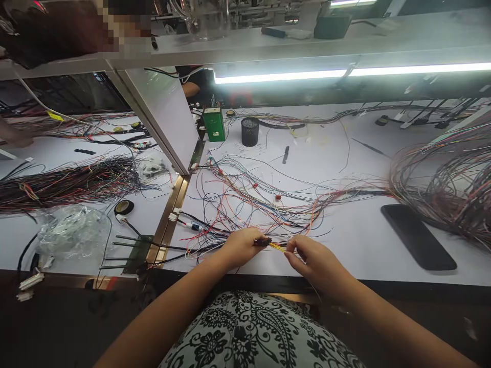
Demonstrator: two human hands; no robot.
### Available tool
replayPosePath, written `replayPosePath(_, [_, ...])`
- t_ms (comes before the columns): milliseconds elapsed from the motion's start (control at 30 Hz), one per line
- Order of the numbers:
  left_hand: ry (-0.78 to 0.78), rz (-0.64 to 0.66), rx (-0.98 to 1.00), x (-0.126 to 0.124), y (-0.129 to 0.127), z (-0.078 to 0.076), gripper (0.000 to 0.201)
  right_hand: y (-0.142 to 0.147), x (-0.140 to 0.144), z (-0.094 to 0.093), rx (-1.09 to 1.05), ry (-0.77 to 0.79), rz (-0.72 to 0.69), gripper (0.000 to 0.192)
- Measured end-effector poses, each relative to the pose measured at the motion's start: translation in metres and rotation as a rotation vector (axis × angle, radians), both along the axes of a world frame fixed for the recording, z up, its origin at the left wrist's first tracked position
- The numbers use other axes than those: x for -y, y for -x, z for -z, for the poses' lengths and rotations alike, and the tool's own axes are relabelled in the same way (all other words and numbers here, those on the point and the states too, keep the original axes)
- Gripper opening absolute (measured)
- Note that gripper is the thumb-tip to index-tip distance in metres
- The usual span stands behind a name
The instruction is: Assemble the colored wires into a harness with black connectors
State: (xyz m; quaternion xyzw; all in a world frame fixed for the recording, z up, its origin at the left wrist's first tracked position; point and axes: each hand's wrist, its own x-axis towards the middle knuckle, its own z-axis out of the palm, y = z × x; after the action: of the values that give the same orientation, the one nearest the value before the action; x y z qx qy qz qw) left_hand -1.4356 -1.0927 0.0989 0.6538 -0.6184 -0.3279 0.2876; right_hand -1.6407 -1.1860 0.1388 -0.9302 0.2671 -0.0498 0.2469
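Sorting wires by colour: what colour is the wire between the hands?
Yellow wire, seen in the head view.

Loose wires (264, 204) sprawl across the table (345, 240) just beyond both hands, and a big coil (448, 184) crowds the right. Bare tabletop lies between the wires and the phone (418, 236). A slanted post (161, 117) walls off the left.

A white bench (368, 240) runs across the view, its near edge dark. A slanted white panel (164, 117) and a brass strip (169, 220) split it from a second white bench (23, 153) to the left. A shelf (345, 36) spans overhead, with a bright tube light (345, 73) under it. The room behind the benches is dark.
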Motion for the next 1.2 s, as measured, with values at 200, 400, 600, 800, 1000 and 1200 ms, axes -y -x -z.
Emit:
replayPosePath(200, [-0.131,-0.201,-0.635,0.007,-0.014,0.008,0.023,0.007,-0.012,0.016,-0.1,0.425,-0.198,0.018])
replayPosePath(400, [-0.135,-0.239,-0.82,0.004,-0.021,0.01,0.031,0.009,-0.006,0.025,-0.144,0.461,-0.096,0.022])
replayPosePath(600, [-0.203,-0.004,-0.725,-0.006,-0.03,-0.004,0.022,0.011,0.025,0.024,-0.082,0.191,0.122,0.016])
replayPosePath(800, [-0.195,0.148,-0.516,-0.008,-0.03,-0.011,0.021,0.006,0.038,0.007,0.018,0.042,0.188,0.019])
replayPosePath(1000, [-0.132,0.264,-0.266,-0.001,-0.023,-0.006,0.016,0.003,0.032,-0.017,0.132,0.152,-0.124,0.024])
replayPosePath(1200, [-0.159,0.281,-0.093,-0.001,-0.018,-0.004,0.016,0.021,0.071,-0.064,-0.259,-0.259,-0.092,0.029])
